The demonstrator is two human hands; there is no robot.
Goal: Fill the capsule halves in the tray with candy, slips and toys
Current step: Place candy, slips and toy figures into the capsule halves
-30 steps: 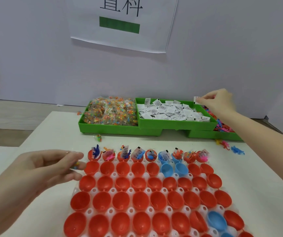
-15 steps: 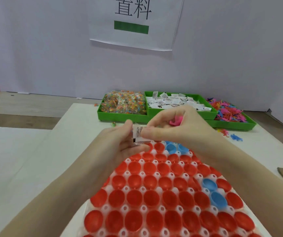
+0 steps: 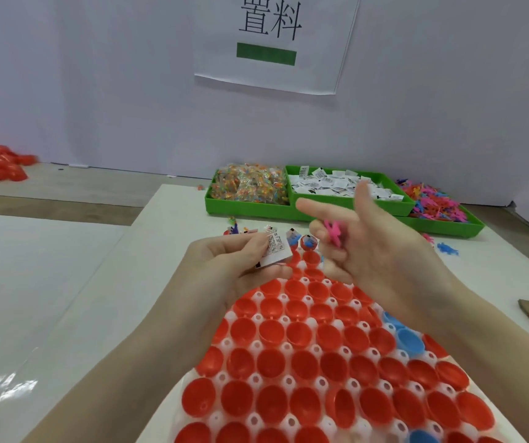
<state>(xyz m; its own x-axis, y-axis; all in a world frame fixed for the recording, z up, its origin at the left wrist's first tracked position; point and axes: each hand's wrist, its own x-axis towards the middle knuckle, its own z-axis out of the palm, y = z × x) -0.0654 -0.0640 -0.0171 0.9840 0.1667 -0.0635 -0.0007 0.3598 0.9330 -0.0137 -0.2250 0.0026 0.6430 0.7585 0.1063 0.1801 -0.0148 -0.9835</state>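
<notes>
My left hand (image 3: 237, 266) pinches a printed paper slip (image 3: 276, 254) over the far rows of the white tray (image 3: 284, 346) of red capsule halves (image 3: 301, 366); the slip's long axis tilts, top edge toward the green bins (image 3: 352, 207). My right hand (image 3: 372, 247) curls its lower fingers round a pink toy (image 3: 334, 235), forefinger and thumb sticking out straight.

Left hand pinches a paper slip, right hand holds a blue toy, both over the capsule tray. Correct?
Not quite. The head view shows the toy in the right hand is pink, not blue. The rest stands: the left hand pinches a paper slip, both over the capsule tray.
</notes>
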